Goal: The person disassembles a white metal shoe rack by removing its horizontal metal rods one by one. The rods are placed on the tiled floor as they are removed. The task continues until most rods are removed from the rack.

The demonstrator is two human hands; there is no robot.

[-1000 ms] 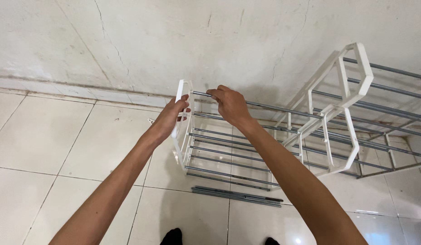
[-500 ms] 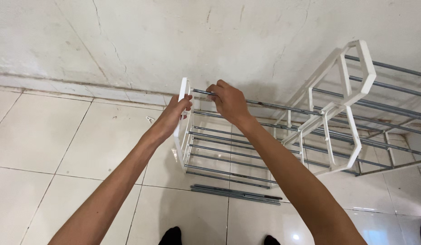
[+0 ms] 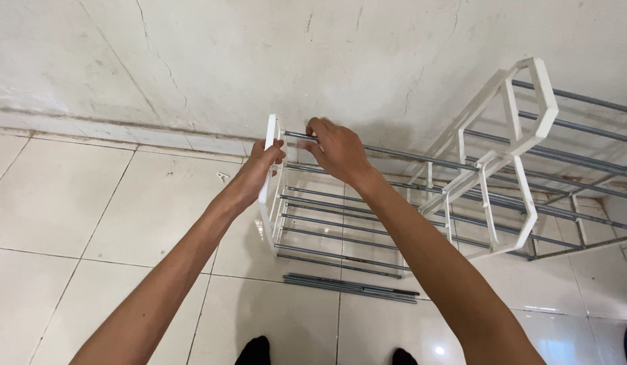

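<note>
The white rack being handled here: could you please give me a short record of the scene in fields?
Setting: tiled floor beside a cracked wall
Left hand: grips the white end frame
Right hand: pinches the top metal rod near that frame
Rack state: several grey rods already span the frames
Loose parts: spare rods lie on the floor
Nearby: second rack leans at right

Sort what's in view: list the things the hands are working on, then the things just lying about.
In hand:
- white end frame, gripped by left hand
- top metal rod, pinched by right hand

Lying about:
- loose rods on the floor
- second rack against the wall
</note>
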